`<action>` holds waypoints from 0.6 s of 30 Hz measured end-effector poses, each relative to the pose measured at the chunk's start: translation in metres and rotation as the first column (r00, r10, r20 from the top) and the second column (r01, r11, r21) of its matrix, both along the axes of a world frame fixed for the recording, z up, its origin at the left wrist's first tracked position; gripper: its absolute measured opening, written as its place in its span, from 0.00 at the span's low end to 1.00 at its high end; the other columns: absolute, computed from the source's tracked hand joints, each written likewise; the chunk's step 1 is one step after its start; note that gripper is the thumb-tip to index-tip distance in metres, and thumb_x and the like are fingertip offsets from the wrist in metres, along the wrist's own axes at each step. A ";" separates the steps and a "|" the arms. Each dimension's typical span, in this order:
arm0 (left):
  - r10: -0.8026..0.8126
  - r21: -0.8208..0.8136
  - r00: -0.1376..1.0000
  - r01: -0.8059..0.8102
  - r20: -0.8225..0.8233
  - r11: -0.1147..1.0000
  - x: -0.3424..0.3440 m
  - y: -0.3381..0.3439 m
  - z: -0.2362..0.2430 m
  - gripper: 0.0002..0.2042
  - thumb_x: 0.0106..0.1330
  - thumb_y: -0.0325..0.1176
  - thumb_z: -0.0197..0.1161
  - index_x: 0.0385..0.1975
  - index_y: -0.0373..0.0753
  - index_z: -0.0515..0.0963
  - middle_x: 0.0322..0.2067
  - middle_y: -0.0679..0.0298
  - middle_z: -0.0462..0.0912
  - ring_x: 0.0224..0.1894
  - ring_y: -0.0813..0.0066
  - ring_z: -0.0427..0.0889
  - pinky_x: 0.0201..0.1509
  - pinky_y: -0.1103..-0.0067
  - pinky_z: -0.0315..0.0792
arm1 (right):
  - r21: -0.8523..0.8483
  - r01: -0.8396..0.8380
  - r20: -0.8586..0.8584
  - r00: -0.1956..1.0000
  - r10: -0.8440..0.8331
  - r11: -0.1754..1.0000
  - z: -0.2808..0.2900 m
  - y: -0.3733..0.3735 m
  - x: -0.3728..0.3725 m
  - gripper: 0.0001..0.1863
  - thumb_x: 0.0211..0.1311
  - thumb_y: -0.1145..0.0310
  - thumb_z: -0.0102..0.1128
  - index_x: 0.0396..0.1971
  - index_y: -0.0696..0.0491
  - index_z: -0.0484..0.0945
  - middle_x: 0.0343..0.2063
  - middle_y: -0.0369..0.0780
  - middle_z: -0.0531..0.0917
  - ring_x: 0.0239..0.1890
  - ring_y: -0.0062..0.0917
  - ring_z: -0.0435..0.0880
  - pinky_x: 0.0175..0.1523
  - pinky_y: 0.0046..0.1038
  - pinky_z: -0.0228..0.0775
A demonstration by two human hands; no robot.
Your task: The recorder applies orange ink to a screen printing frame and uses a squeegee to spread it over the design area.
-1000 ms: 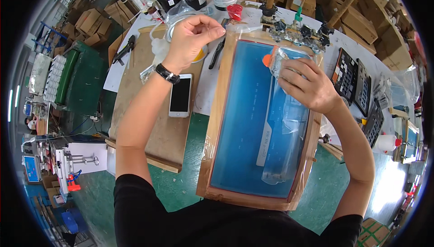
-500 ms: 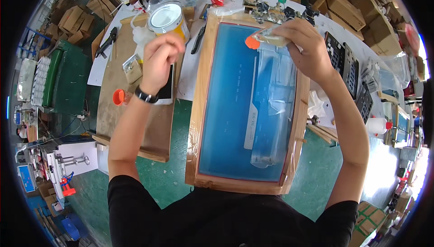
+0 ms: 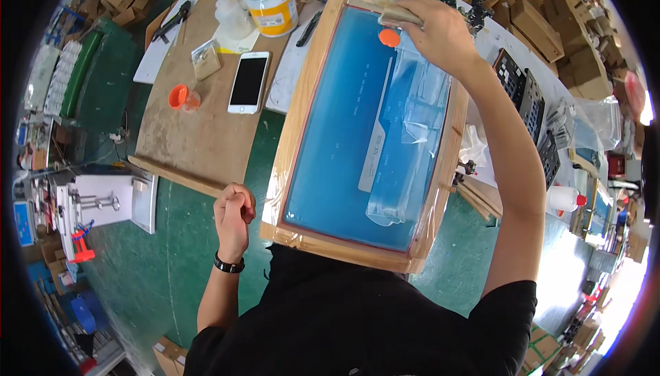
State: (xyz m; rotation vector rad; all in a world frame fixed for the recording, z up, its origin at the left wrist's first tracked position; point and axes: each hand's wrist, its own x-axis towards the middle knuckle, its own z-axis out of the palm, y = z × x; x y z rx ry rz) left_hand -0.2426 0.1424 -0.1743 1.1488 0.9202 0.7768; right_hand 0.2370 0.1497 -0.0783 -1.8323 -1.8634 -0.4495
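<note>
A wood-framed printing screen [image 3: 323,114] with blue mesh lies before me, its near end against my black shirt. Over its far end, my right hand [image 3: 443,35] grips a small wooden squeegee [image 3: 400,15], which is tilted. Just beneath it, a blob of orange ink [image 3: 389,37] sits on the mesh. Clear film or tape [image 3: 412,101] covers the mesh's right part. My left hand [image 3: 234,214], wearing a black wristband, hangs beside the frame's near left corner. Its fingers are curled closed and show nothing in them.
On the brown board [image 3: 192,149] to the left are a phone [image 3: 249,83], an orange ink cup [image 3: 183,97], another squeegee [image 3: 205,59] and a yellow-white can [image 3: 270,3]. A black-handled cutter [image 3: 309,28] lies beside the screen. Black keyboard-like panels [image 3: 526,94] stand at the right.
My left hand has dropped from above the board to near my body. My right hand has turned the squeegee, and the orange ink now lies on the mesh below it. The view has shifted.
</note>
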 end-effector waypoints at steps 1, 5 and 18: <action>0.003 -0.001 0.998 -0.003 -0.063 1.000 -0.003 -0.007 -0.001 0.10 0.75 0.29 0.48 0.30 0.38 0.75 0.28 0.66 0.76 0.25 0.83 0.65 0.28 0.86 0.58 | -0.031 -0.019 0.004 1.000 0.019 0.999 0.002 0.000 0.000 0.20 0.62 0.78 0.63 0.55 0.52 0.87 0.51 0.39 0.90 0.46 0.37 0.88 0.56 0.33 0.80; -0.016 -0.004 0.989 0.016 -0.146 1.000 0.001 -0.018 -0.001 0.09 0.77 0.30 0.52 0.33 0.38 0.76 0.29 0.67 0.77 0.26 0.84 0.66 0.29 0.87 0.59 | -0.127 -0.051 -0.003 0.999 0.051 0.991 0.017 -0.010 0.007 0.19 0.66 0.76 0.65 0.57 0.53 0.86 0.51 0.39 0.90 0.45 0.37 0.88 0.56 0.31 0.80; -0.265 -0.045 0.946 0.278 0.189 0.960 -0.007 0.012 0.010 0.07 0.73 0.31 0.65 0.38 0.35 0.77 0.23 0.75 0.73 0.23 0.88 0.61 0.31 0.88 0.56 | -0.086 0.071 0.179 0.982 -0.054 0.994 0.021 -0.019 -0.033 0.19 0.63 0.74 0.70 0.55 0.53 0.87 0.45 0.39 0.91 0.38 0.32 0.86 0.46 0.30 0.78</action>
